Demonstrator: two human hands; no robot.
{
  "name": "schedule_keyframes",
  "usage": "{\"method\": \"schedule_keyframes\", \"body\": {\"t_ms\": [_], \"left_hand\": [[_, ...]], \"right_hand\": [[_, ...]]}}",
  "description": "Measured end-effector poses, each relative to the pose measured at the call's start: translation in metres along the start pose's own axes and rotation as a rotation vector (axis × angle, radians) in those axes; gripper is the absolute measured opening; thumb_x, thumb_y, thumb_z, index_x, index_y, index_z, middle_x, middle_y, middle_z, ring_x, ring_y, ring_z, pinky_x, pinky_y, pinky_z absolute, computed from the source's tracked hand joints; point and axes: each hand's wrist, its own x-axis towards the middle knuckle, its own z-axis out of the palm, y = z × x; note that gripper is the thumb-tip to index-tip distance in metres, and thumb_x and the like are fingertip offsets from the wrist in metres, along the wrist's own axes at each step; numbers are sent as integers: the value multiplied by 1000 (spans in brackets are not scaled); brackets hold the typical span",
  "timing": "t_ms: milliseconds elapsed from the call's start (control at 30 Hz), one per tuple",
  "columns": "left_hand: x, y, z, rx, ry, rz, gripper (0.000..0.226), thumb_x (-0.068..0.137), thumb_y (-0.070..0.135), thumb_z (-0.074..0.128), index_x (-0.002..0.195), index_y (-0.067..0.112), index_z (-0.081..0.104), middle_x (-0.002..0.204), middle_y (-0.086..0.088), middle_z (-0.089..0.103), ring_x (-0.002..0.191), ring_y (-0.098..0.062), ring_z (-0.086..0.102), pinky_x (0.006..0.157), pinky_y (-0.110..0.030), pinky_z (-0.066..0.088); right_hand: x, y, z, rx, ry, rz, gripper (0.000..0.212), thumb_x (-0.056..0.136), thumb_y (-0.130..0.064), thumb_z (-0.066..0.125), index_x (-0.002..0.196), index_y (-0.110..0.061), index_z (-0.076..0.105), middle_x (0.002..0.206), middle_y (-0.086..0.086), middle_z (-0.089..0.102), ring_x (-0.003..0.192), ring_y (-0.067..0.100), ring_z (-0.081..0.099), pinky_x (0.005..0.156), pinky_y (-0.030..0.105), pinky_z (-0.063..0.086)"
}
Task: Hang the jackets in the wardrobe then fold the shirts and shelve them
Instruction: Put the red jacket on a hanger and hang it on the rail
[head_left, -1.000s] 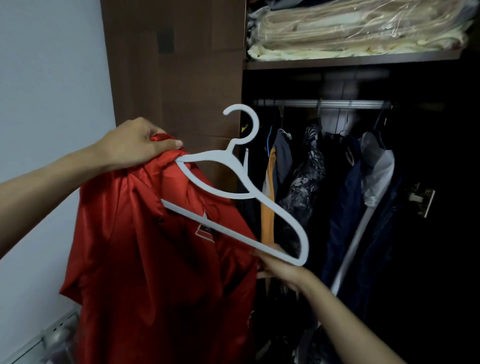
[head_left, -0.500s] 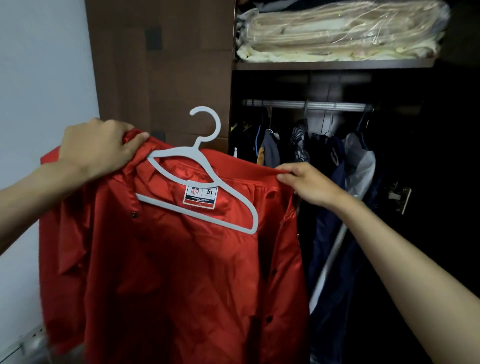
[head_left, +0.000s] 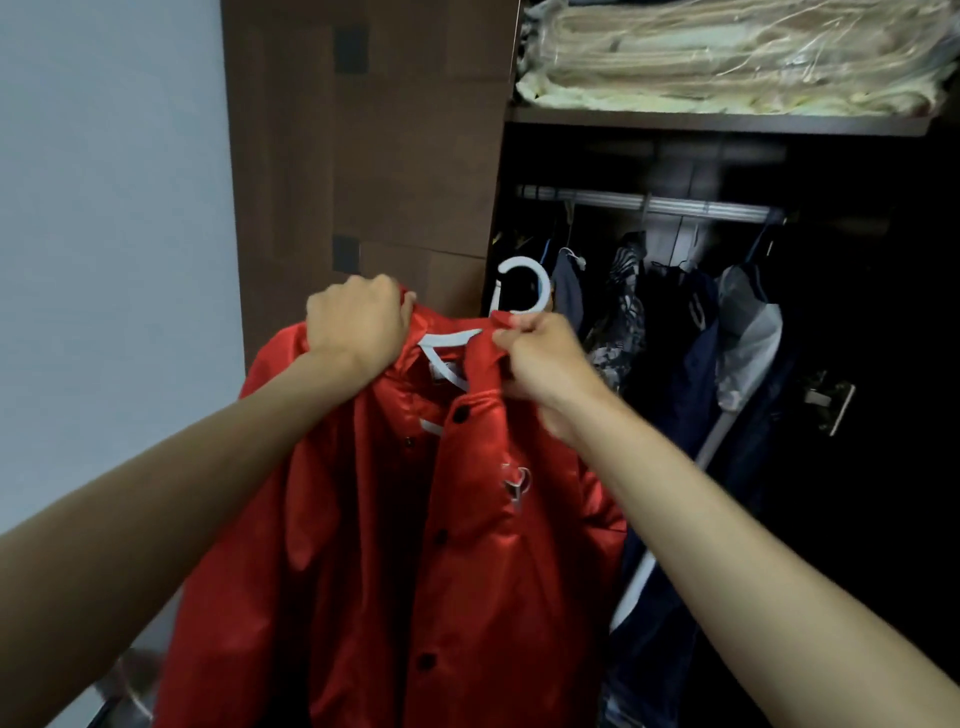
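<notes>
— Where's the jacket?

— The red satin jacket (head_left: 415, 545) hangs in front of me on the white plastic hanger (head_left: 524, 291). My left hand (head_left: 358, 325) grips one shoulder; my right hand (head_left: 540, 358) pinches the collar beside the hook.

— And the rail?

— The wardrobe rail (head_left: 644, 203) runs crosswise, above and to the right, nearer my right hand. The hook must go up and over.

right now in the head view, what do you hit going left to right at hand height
wall → left hand gripping the red jacket → white hanger hook → right hand pinching the collar → hanging clothes → door hinge
</notes>
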Motion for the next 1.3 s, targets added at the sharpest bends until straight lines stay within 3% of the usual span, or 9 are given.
{"method": "schedule_keyframes", "body": {"t_ms": [133,267,467,567,667,767,967,1200,1300], "left_hand": [[-3,11,11,-133,-136,-78,45,101,48,45,114,10,66,117,-23,67,109,-47,62,87,-45,47],[7,-14,15,-376,-301,-221,46,93,58,51,99,16,69,115,-20,69,111,-43,63,98,-46,49],[30,-33,14,-573,-307,-250,50,81,59,53,62,13,56,83,-21,67,91,-42,68,88,-46,55],[36,-37,17,-688,-306,-262,44,91,45,62,82,4,71,87,-15,72,91,-35,70,89,-42,55],[36,-36,17,-834,-334,-319,40,90,39,65,100,2,74,99,-14,75,95,-29,71,94,-43,56],[34,-31,10,-896,-470,-405,36,93,37,63,103,4,72,100,-13,74,92,-28,71,90,-41,58],[24,-4,-19,-1051,-701,-442,32,85,27,42,53,21,39,45,0,36,34,-16,29,40,-16,27],[17,-4,-21,-930,-980,-311,20,29,15,44,48,11,37,49,-10,36,38,-24,33,47,-15,33],[19,-11,-11,-872,-1009,-269,29,28,9,54,56,9,53,62,-14,50,56,-29,48,63,-26,44]], "right_hand": [[5,24,7,-166,96,-153,28,76,-31,50,104,-31,46,96,13,71,86,34,72,84,57,59],[-9,6,-5,-255,199,-365,44,82,-10,52,115,-35,38,107,4,54,88,18,54,83,38,48],[-43,15,-10,-545,-277,-389,56,77,4,48,113,-31,73,115,-15,60,112,10,59,104,34,47],[-50,27,-18,-1055,-439,-536,82,73,16,51,141,-31,53,164,-11,8,127,24,57,91,37,57],[-41,41,-23,-1276,-349,-660,46,81,-2,71,120,-26,66,170,-3,-1,108,26,66,70,38,55],[-32,45,-27,-1196,-207,-782,22,76,-24,84,97,-25,76,135,3,48,105,22,58,75,36,49],[-25,30,-12,-1219,-191,-1069,14,84,-35,72,90,-24,78,117,-4,67,118,23,59,111,40,37],[-12,21,-29,-786,-322,-665,11,83,-31,83,89,-22,81,64,-29,63,62,-2,61,60,10,41],[-8,13,-32,-703,-330,-653,12,79,-29,86,84,-19,81,72,-13,70,66,12,62,59,22,45]]}}
